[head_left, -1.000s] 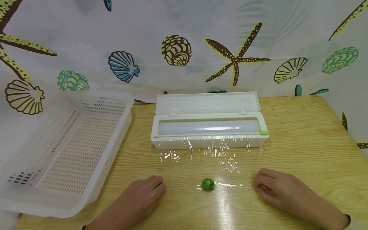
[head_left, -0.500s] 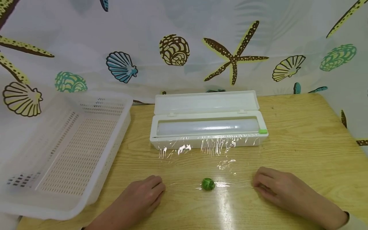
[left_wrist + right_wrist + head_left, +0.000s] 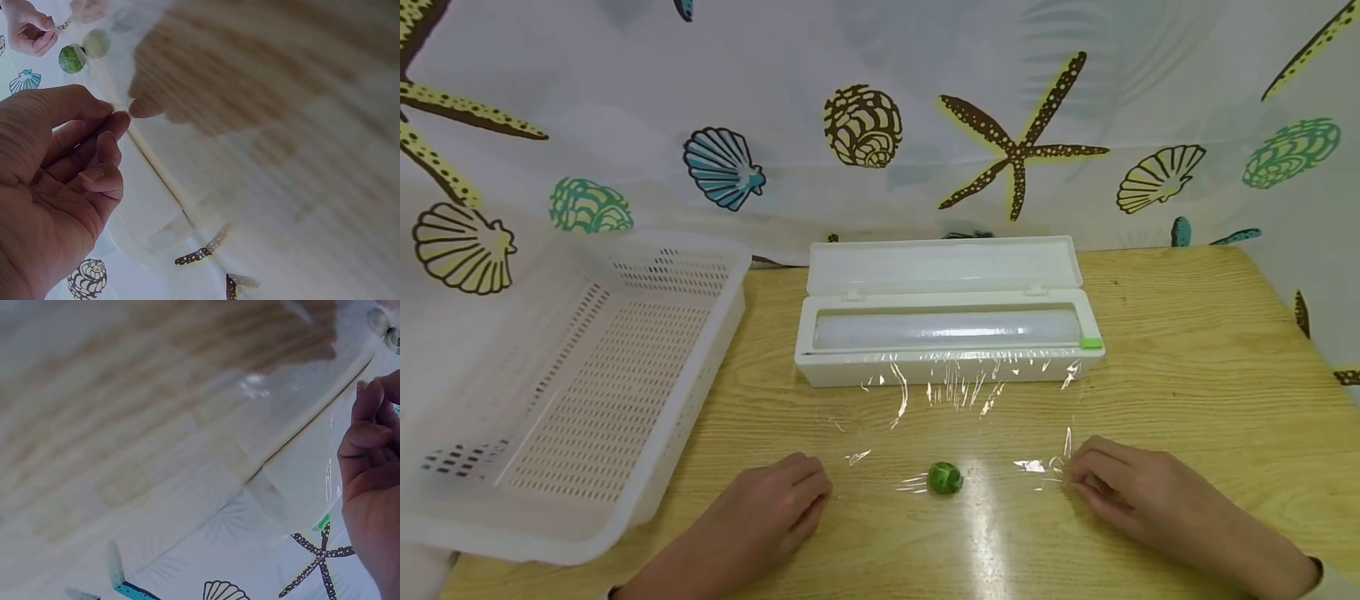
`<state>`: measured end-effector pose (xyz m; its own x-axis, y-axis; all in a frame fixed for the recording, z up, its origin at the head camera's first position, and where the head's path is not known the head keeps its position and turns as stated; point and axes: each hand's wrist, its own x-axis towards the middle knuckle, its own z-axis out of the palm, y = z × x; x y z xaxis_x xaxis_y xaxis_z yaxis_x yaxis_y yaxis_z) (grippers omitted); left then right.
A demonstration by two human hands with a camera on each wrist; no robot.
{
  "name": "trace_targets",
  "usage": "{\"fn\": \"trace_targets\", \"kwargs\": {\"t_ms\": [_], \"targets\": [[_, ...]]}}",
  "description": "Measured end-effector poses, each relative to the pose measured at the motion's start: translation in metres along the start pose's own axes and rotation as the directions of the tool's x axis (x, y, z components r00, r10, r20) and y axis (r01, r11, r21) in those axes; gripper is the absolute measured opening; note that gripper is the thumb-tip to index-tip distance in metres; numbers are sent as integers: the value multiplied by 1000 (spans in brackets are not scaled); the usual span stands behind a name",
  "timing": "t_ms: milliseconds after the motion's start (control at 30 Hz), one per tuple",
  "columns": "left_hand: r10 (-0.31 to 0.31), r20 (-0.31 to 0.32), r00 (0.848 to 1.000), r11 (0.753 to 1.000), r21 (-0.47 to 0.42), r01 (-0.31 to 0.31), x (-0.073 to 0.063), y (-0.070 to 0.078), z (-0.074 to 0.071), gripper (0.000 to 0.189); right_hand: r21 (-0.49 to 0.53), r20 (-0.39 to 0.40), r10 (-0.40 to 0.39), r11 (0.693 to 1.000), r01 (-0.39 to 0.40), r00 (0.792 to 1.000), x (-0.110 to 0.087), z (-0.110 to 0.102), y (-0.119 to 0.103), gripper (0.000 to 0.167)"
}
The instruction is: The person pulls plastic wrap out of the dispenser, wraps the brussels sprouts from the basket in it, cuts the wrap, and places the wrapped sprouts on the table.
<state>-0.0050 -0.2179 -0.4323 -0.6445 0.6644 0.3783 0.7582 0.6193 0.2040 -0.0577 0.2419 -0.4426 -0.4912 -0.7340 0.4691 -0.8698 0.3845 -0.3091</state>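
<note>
Wood-grain tabletop [image 3: 1180, 333] lies beneath clear film [image 3: 951, 400] pinched by curled fingers [image 3: 115, 125] of left hand [image 3: 775, 504] and right hand [image 3: 1138, 487].

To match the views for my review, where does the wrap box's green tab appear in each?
Head: green tab right of centre, at the wrap box's near right corner.
Left wrist: not visible.
Right wrist: lower right, beside the starfish print.
Shared landmark: right hand, upper left in left wrist, right edge in right wrist.
</note>
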Motion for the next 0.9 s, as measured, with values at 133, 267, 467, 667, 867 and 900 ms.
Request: {"fn": "trace_targets", "kwargs": {"t_ms": [133,267,467,667,867,900], "targets": [[-21,-26,999,999,-33,21,0,0,0,21,-7,-4,23,1000,-23,1000,-1,-1,1,35],[-28,-47,999,999,-35,26,1,-1,1,22,4,14,65,998,-65,998,-1,-2,1,35],[-21,-91,996,997,-79,14,3,-4,2,20,64,46,114,991,-117,992,3,-6,1,33],[-104,-64,992,980,-177,91,5,-5,1,30,110,109,232,964,-244,967,8,-8,2,29],[-158,-64,985,965,-223,141,9,-5,2,33,106,91,261,957,-270,961,11,-6,5,37],[-163,-69,984,963,-226,144,9,-6,2,35,104,87,262,957,-271,961,11,-6,5,36]]}}
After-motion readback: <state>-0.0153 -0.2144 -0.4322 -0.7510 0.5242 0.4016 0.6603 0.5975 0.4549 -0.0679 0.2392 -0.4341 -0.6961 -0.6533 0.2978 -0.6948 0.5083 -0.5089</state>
